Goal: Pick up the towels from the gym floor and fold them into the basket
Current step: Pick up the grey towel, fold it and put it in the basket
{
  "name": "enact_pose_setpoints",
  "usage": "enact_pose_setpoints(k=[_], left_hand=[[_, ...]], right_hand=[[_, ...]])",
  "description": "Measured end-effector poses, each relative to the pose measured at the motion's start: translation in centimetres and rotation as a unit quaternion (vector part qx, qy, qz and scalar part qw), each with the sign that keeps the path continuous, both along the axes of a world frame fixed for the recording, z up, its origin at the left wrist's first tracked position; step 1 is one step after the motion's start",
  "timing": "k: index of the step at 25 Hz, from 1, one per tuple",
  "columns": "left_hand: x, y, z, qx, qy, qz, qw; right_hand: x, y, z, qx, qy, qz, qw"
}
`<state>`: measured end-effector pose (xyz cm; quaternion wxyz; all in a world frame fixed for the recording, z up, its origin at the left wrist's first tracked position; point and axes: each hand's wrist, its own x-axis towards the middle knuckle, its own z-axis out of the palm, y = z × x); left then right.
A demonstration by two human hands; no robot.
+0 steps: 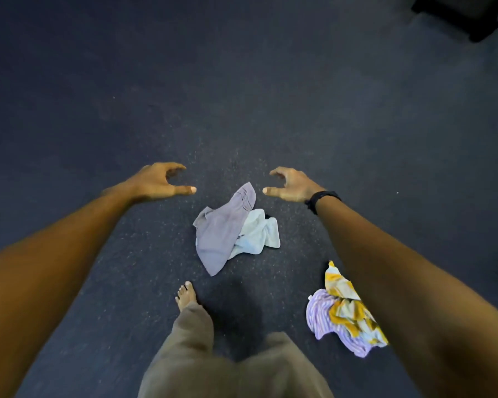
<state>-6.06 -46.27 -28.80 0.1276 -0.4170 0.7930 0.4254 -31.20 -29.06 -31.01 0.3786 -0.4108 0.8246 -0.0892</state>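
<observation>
While your left hand [161, 180] and right hand [288, 183] hover empty, fingers loosely curled, above the grey towel [222, 234], the pale towel [256, 235] lies tucked against it. Grab carelessly and both lift tangled together.

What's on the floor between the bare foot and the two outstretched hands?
In the head view, a crumpled grey towel overlapping a pale blue towel lies on the dark floor.

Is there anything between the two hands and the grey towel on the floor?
Nothing visible. The left hand and right hand are held out with fingers loosely curled, holding nothing. The grey towel lies on the floor, overlapping a pale blue towel. No basket is in view.
</observation>
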Motion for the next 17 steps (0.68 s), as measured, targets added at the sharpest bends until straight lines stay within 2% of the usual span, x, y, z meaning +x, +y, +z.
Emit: enact_pose_setpoints(k=[4, 8, 13, 17], left_hand=[[-3.7, -6.0, -10.6, 0.044, -0.045, -0.051, 0.997], [-6.2, -8.8, -22.8, 0.068, -0.073, -0.069, 0.993], [-6.4, -9.5, -40.7, 0.128, -0.110, -0.057, 0.984], [-5.8, -8.6, -51.1, 0.141, -0.125, -0.055, 0.981]], right_hand=[[-1.4, -5.4, -11.7, 0.050, -0.006, -0.030, 0.998], [-2.1, -8.5, -25.9, 0.097, -0.014, -0.006, 0.995], [-1.7, -8.6, -44.8, 0.155, 0.000, -0.014, 0.988], [-0.1, -7.3, -56.7, 0.220, -0.007, -0.053, 0.974]])
